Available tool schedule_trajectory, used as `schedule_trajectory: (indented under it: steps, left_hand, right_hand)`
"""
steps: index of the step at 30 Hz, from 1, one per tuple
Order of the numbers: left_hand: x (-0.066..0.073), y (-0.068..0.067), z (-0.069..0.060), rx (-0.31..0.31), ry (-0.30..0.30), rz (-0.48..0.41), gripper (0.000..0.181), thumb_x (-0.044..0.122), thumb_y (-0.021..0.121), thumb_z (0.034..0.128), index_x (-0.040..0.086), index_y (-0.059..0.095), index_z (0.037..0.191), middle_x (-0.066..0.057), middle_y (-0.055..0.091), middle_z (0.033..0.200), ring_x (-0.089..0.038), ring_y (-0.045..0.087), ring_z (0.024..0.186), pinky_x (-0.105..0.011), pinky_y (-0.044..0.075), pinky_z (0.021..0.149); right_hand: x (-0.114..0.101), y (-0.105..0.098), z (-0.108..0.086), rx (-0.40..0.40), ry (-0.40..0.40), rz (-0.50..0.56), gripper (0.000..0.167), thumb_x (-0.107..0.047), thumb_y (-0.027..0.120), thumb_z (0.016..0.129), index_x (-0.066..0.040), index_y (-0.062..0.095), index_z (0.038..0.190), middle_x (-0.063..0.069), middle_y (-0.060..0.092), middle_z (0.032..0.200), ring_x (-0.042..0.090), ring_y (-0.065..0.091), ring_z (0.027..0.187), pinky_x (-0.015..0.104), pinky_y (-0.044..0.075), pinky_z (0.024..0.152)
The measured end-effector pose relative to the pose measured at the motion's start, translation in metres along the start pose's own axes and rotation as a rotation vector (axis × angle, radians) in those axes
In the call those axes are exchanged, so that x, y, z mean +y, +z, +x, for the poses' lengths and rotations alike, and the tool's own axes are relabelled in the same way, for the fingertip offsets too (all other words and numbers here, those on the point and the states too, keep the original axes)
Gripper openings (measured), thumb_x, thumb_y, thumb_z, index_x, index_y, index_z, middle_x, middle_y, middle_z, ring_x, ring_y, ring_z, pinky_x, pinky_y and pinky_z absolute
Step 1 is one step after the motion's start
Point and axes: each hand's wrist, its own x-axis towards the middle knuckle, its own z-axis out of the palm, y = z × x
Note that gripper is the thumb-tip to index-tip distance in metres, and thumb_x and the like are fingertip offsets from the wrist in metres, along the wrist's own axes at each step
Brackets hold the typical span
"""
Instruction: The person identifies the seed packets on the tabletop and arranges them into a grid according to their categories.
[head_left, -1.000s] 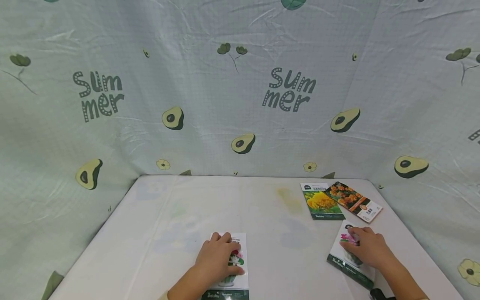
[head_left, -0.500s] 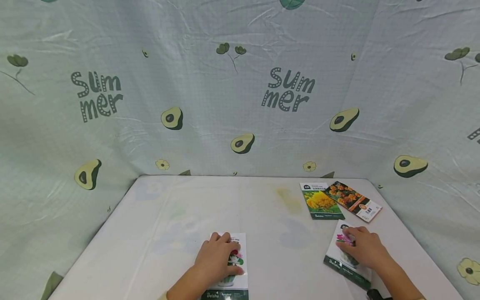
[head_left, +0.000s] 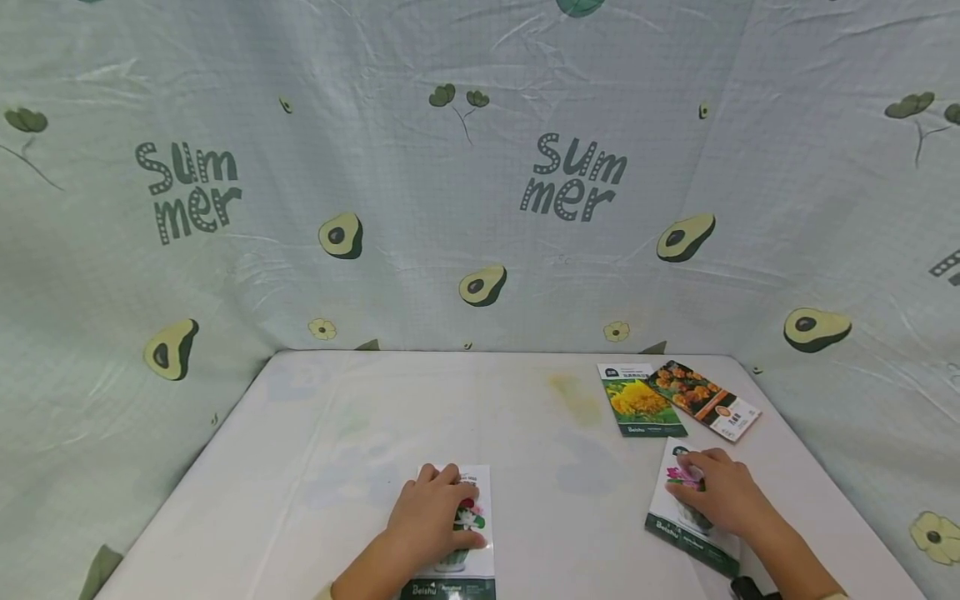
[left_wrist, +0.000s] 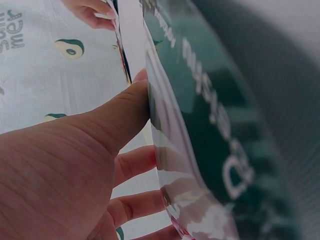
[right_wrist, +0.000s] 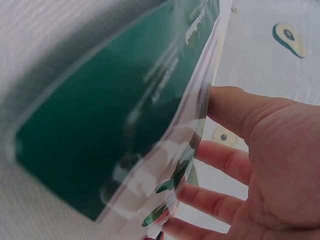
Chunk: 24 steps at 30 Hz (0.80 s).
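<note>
Behind the table [head_left: 337, 442] you have a pale cloth [head_left: 405, 183], printed with avocados, small flowers and the word "summer". The table top is white, with some faint coloured stains.

Your left hand [head_left: 429, 517] rests on the left packet [head_left: 474, 567], which lies near the front edge, about the middle. Its fingers are spread and relaxed; the thumb and fingertips touch the printed face and do not close round it.

Your right hand [head_left: 722, 492] lies in a similar way upon the right packet [head_left: 672, 510], thumb and fingers apart, tips on the face. This packet is turned at an angle, just in front of the yellow packet [head_left: 641, 407]. The orange packet [head_left: 701, 398] overlaps the yellow one at its right side. Beside your right wrist is a dark object [head_left: 746, 588], partly cut off.
</note>
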Motion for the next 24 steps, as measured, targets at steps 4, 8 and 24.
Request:
schedule_trajectory:
  steps: [4,8,24]
  left_hand:
    - [0.001,-0.001,0.000,-0.006,-0.006,0.003,0.059,0.061,0.084,0.0734,0.026,0.073,0.119,0.000,0.062,0.115,-0.027,0.051,0.104,-0.046,0.049,0.079]
    - [0.001,-0.001,0.000,-0.004,-0.008,0.006,0.058,0.061,0.084,0.0735,0.026,0.073,0.118,0.000,0.062,0.115,-0.027,0.051,0.104,-0.046,0.049,0.079]
    - [0.002,0.000,0.001,-0.011,-0.017,0.001,0.059,0.061,0.084,0.0729,0.025,0.073,0.119,0.000,0.061,0.115,-0.026,0.050,0.103,-0.046,0.048,0.080]
  right_hand:
    - [-0.002,0.000,0.002,-0.003,-0.005,0.006,0.072,-0.055,0.074,0.088,-0.001,0.061,0.134,0.036,0.051,0.134,0.056,0.052,0.113,0.068,0.049,0.090]
    - [-0.004,0.001,0.004,-0.010,-0.010,0.003,0.070,-0.053,0.075,0.088,-0.003,0.062,0.135,0.034,0.051,0.135,0.055,0.052,0.115,0.068,0.049,0.092]
    - [-0.015,0.001,0.003,-0.021,-0.044,0.003,0.066,-0.051,0.077,0.087,-0.005,0.064,0.133,0.032,0.052,0.136,0.051,0.053,0.116,0.067,0.048,0.095]
